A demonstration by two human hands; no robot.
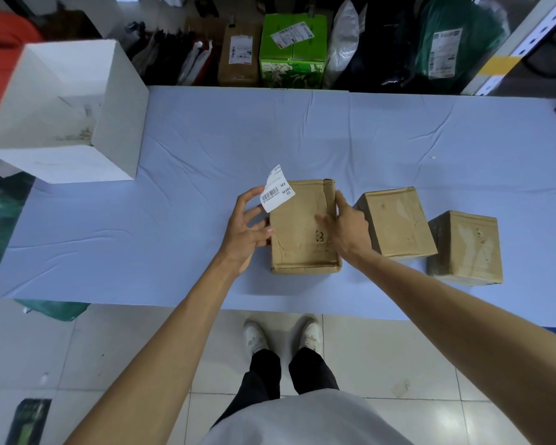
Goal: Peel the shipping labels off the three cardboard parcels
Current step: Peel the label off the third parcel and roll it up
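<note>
table (334, 139): long, blue cloth over it, all 3 parcels sit along the near edge so they're in easy reach
white box (119, 117): open-topped, far left corner of the table, my guess is it's where peeled labels get dumped
big parcel (299, 232): right in front of the person, top face looks bare now
middle parcel (395, 220): just beside the big one, no label on the faces I can see, only pale patches, so probably already done
right parcel (466, 245): end of the row, same deal
right hand (347, 229): lies on the big parcel's right edge, fingers flat on top, not gripping, looks like it's pinning the box down against the pull
left hand (247, 229): fingertips pinch the label's left edge
label (276, 189): curled up over the big parcel's far-left corner, can't tell if the last bit is stuck
</note>
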